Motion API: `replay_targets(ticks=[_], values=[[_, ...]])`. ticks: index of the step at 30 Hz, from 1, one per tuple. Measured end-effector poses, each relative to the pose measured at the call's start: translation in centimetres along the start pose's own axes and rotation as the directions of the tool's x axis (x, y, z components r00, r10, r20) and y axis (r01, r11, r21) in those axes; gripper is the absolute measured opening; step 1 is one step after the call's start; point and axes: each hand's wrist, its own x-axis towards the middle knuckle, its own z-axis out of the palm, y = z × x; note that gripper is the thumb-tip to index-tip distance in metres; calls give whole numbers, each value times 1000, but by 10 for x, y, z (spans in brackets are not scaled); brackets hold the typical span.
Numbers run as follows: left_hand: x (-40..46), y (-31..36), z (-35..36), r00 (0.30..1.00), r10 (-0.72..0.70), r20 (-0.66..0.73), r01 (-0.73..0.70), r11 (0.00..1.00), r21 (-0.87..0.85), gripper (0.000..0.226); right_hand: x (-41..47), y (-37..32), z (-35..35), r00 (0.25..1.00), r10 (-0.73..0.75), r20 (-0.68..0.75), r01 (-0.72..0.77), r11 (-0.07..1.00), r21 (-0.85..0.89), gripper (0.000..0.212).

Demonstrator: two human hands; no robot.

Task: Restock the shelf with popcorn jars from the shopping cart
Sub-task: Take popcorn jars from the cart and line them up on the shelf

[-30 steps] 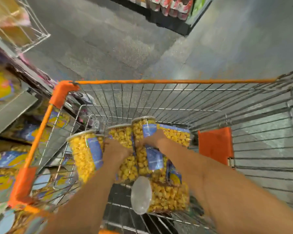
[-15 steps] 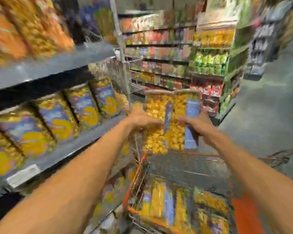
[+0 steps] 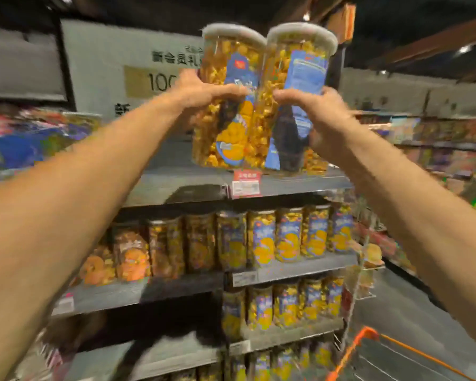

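Two popcorn jars are held up side by side, touching each other, just above the front edge of the top shelf [image 3: 176, 185]. The left hand [image 3: 201, 92] grips the left jar [image 3: 226, 105] with fingers curled across its front; the right hand [image 3: 322, 114] grips the right jar [image 3: 294, 86] the same way. Both jars stand roughly upright, white lids on top (their bottoms seem level with the shelf edge, though blur hides whether they touch it). A red price tag [image 3: 246, 182] hangs on that edge below them. More jars [image 3: 286, 237] line the middle shelf. The cart's orange corner [image 3: 366, 332] shows at the lower right.
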Motion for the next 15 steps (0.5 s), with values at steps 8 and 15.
replay_targets(ticks=[8,15], values=[[50,-44,-145,841,99,-532,-126,992,-13,77,122,37,181,977,-40,208,33,999,36,41],[140,-154,-163,875,-115,-470,110,993,-39,31,226,201,243,931,254,260,-212,961,-180,108]])
